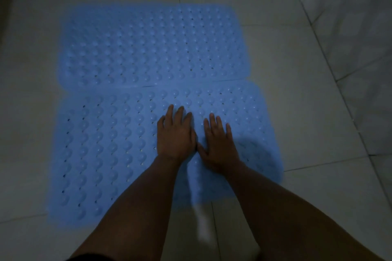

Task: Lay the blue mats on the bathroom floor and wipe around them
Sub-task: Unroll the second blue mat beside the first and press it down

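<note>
Two blue bubble-textured mats lie flat on the pale tiled floor, long edges touching. The far mat (152,46) sits toward the back wall. The near mat (101,146) lies in front of it, its right end reaching a little further right. My left hand (175,133) presses palm-down on the middle of the near mat with fingers straight. Just right of it, my right hand (218,143) presses flat on the same mat, fingers spread. The two thumbs nearly meet. My forearms hide part of the near mat's front edge.
Pale floor tiles (297,95) with dark grout lines surround the mats. A tiled wall (350,27) rises along the right side, and another runs along the back. The room is dim.
</note>
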### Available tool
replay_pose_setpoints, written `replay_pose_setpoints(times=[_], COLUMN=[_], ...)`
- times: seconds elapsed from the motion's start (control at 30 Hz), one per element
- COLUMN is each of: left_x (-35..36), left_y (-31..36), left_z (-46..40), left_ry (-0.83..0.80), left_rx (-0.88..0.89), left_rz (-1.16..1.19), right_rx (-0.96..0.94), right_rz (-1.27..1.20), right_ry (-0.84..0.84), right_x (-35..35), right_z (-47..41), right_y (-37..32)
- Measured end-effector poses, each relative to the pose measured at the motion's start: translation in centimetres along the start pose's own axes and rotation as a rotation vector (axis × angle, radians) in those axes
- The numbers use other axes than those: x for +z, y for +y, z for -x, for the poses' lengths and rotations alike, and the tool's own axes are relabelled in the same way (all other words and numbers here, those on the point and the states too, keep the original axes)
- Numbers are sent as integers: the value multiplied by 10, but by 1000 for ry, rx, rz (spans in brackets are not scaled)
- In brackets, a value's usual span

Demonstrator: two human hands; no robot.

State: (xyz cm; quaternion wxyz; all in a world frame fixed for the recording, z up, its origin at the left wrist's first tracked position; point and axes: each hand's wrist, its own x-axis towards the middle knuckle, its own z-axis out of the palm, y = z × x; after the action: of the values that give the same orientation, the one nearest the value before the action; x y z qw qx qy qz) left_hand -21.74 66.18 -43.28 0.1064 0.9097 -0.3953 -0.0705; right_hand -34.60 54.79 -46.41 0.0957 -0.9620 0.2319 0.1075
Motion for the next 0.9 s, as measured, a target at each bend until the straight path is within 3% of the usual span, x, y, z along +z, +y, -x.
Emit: replay_pose_setpoints(times=[0.43, 0.53, 0.7, 0.8, 0.9], left_x=[14, 12, 4, -6, -5], left_y=[-8, -11, -9, -1, 14], left_z=[-7, -12, -18, -23, -18], left_ry=[66, 67, 135, 130, 125], left_rx=[20, 21, -20, -64, -59], left_rz=[-33, -27, 17, 49, 74], right_rx=[-5, 2, 19, 71, 200], right_rz=[-48, -70, -182, -375, -614], right_ry=[184, 117, -157, -307, -94], right_x=[13, 7, -18, -58, -91], right_z=[4, 1, -5, -26, -48], right_y=[-2, -3, -1, 8, 37])
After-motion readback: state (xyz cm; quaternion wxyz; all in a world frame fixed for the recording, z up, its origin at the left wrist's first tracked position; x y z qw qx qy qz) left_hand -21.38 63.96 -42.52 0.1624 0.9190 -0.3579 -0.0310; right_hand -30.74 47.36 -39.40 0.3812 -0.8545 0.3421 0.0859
